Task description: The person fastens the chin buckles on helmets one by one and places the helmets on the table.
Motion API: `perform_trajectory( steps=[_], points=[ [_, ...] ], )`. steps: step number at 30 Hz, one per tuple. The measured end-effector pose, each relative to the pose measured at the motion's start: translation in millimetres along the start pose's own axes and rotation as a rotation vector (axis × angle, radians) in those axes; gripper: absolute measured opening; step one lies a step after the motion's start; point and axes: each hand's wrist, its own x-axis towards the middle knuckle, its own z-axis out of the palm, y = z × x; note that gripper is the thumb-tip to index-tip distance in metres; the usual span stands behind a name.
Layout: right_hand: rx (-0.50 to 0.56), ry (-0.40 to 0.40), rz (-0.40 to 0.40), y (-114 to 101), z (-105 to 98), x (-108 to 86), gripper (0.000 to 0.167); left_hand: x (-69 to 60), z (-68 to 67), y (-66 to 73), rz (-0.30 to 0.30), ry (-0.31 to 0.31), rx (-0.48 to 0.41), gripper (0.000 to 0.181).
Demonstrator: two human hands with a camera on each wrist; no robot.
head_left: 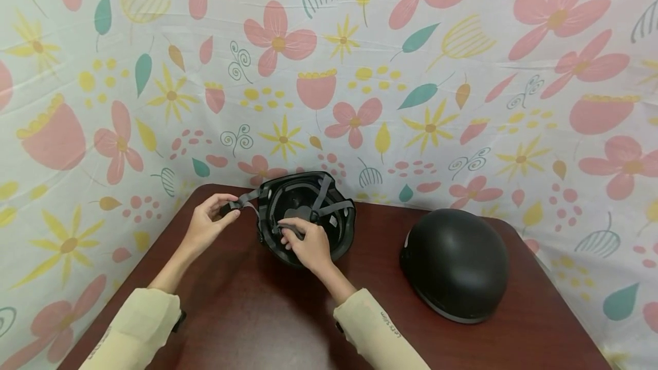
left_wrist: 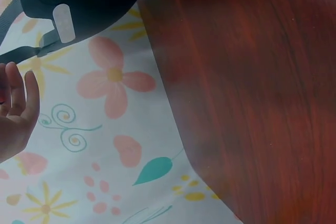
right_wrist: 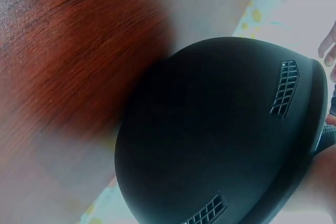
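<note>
A black helmet (head_left: 307,179) lies upturned near the table's back edge, its padded inside and grey chin straps (head_left: 336,208) showing. To its left, my left hand (head_left: 208,222) pinches a black buckle (head_left: 232,206) on a strap that runs out from the rim. In the left wrist view the strap (left_wrist: 21,54) reaches the left fingertips beside the helmet (left_wrist: 94,3). My right hand (head_left: 311,244) is over the helmet's near side, fingers curled on a dark strap piece (head_left: 291,226) that they partly hide. The right wrist view shows the smooth outer shell (right_wrist: 210,124) with mesh-covered vents.
A second black helmet (head_left: 457,264) sits dome up on the right side of the brown wooden table (head_left: 247,330). Behind and beside the table hangs a white cloth (head_left: 329,73) printed with flowers and leaves.
</note>
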Motion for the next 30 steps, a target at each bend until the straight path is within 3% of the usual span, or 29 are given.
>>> perform_trajectory(
  steps=[9, 15, 19, 25, 30],
  points=[
    [0.137, -0.045, 0.205, 2, -5, -1.5, 0.024, 0.7, 8.8, 6.8, 0.036, 0.008, -0.041, 0.029],
    [0.438, -0.092, 0.291, 7, -8, 1.4, 0.027, 2.1, 13.3, 15.3, 0.041, 0.029, -0.027, 0.030],
    [0.552, -0.126, 0.333, 6, -9, 2.2, 0.026, 0.8, 16.0, 32.0, 0.034, 0.061, -0.004, 0.031],
    [0.591, -0.100, 0.434, 8, -12, 2.3, 0.021, -1.6, 21.9, 60.4, 0.026, 0.083, -0.016, 0.032],
    [0.566, -0.136, 0.414, 10, -13, -1.1, 0.027, 2.9, 27.0, 53.0, 0.016, 0.112, -0.063, 0.031]
  ],
)
